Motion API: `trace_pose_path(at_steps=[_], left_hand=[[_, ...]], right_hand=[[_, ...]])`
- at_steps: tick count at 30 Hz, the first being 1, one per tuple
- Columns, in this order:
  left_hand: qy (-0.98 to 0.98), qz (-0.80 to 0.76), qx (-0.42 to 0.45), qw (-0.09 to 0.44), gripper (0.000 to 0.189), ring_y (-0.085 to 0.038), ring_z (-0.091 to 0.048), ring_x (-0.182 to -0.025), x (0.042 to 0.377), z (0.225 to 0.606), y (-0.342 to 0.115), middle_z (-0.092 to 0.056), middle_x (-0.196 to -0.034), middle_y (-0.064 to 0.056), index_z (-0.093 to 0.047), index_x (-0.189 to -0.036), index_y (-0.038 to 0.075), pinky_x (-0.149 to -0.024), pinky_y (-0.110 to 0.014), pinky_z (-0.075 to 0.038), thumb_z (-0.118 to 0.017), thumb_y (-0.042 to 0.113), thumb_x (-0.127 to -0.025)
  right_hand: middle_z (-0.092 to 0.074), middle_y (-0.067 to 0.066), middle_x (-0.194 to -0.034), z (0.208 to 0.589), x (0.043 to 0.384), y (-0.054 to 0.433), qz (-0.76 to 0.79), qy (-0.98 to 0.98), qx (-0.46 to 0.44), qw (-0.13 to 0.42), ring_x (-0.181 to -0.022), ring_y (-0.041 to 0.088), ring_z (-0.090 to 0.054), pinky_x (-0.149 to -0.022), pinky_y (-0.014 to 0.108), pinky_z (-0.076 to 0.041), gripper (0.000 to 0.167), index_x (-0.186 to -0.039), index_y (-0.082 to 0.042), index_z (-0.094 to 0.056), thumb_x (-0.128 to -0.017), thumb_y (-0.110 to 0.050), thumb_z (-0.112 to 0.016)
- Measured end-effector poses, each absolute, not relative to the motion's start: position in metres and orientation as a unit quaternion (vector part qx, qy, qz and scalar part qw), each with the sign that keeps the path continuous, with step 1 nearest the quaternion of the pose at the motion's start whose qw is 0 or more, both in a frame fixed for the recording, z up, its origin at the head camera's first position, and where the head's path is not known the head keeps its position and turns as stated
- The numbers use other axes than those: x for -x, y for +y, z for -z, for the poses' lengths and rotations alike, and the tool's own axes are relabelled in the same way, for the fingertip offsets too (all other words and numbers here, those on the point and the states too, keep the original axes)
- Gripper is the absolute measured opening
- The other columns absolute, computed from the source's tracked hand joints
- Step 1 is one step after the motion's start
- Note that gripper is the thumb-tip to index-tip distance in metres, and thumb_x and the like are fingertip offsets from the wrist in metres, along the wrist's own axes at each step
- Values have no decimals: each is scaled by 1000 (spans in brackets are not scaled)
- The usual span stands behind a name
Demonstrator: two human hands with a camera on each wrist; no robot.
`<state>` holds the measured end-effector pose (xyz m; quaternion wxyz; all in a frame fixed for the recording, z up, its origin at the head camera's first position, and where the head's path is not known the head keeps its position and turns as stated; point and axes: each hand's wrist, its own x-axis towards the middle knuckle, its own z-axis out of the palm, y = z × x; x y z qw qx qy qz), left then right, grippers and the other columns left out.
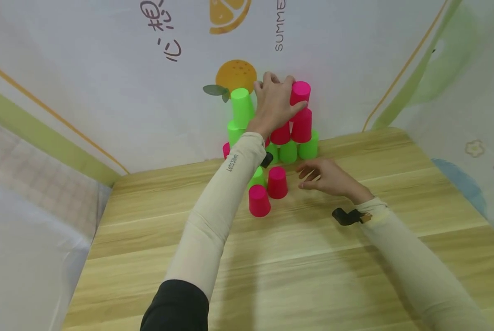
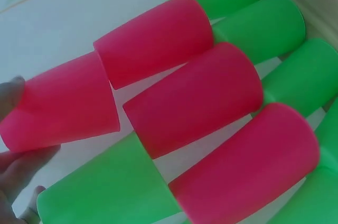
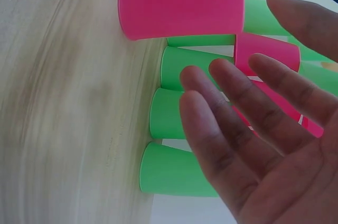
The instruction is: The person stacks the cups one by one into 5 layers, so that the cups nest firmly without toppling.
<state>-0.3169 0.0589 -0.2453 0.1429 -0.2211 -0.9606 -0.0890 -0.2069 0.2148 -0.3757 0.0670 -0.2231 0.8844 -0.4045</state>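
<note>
My left hand (image 1: 275, 99) reaches to the top of a stack of upside-down plastic cups. Its thumb and fingers hold a pink cup (image 2: 66, 102), which stands on the third tier at the right. Below that cup are pink cups (image 2: 195, 100), and lower still a row of green cups (image 1: 288, 151) on the table. A green cup (image 1: 241, 108) stands high at the left of the stack. Low at the right, my right hand (image 1: 327, 177) hovers above the table with loosely bent fingers and nothing in them. Part of the stack is hidden behind my left hand and forearm.
In front of the stack, two pink cups (image 1: 259, 201) stand upside down beside a partly hidden green cup (image 1: 256, 178). The wooden table (image 1: 156, 239) ends at a printed cloth (image 1: 106, 92) hanging right behind the stack.
</note>
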Motion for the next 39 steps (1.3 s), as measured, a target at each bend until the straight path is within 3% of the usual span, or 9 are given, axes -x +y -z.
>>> trace_pose_path(at_steps=[8, 18, 23, 27, 31, 34, 39], left_hand=[[-963, 27, 210, 167, 47, -25, -35, -140, 320, 247, 60, -68, -126, -1, -53, -134, 18, -111, -48, -25, -54, 49, -99], [-952, 14, 223, 212, 48, -25, -36, -140, 311, 246, 51, -58, -141, -3, -53, -139, 17, -113, -49, -28, -55, 44, -99], [-936, 48, 249, 242, 48, -24, -38, -139, 293, 243, 32, -58, -142, -3, -54, -139, 17, -111, -47, -32, -57, 44, -99], [-922, 114, 271, 253, 42, -27, -40, -137, 276, 247, 4, -63, -134, -5, -59, -131, 15, -107, -46, -36, -61, 40, -98], [-909, 183, 297, 230, 39, -27, -50, -129, 256, 261, -29, -65, -129, -7, -61, -129, 10, -107, -41, -43, -64, 33, -97], [-901, 252, 307, 173, 39, -25, -60, -119, 240, 278, -56, -67, -128, -8, -61, -130, 7, -100, -36, -53, -66, 27, -97], [-892, 341, 289, 63, 35, -25, -69, -106, 216, 317, -91, -71, -122, -10, -64, -127, 6, -89, -41, -60, -67, 22, -96]], right_hand=[[-70, 27, -112, 381, 207, 211, 412, 879, 229, 69, -97, 33, -73, -87, 46, -62, 39, -122, 6, -63, -88, -8, -75], [-71, 21, -114, 384, 211, 197, 401, 891, 209, 50, -95, 28, -73, -79, 36, -61, 42, -124, -1, -64, -87, -14, -78], [-66, 19, -127, 382, 213, 185, 415, 891, 181, 31, -110, 35, -68, -85, 42, -61, 51, -129, -1, -60, -84, -17, -81], [-62, 19, -133, 381, 215, 173, 428, 885, 182, 33, -120, 39, -62, -90, 48, -60, 60, -134, 0, -56, -82, -16, -82], [-61, 17, -136, 386, 218, 166, 439, 878, 187, 37, -122, 38, -60, -91, 49, -60, 63, -137, -1, -54, -82, -14, -82], [-62, 16, -134, 390, 220, 162, 447, 873, 188, 38, -122, 36, -60, -92, 49, -60, 62, -137, -1, -54, -82, -13, -81], [-64, 18, -129, 395, 221, 155, 456, 871, 183, 33, -120, 35, -61, -93, 50, -59, 60, -135, 1, -55, -82, -11, -81]])
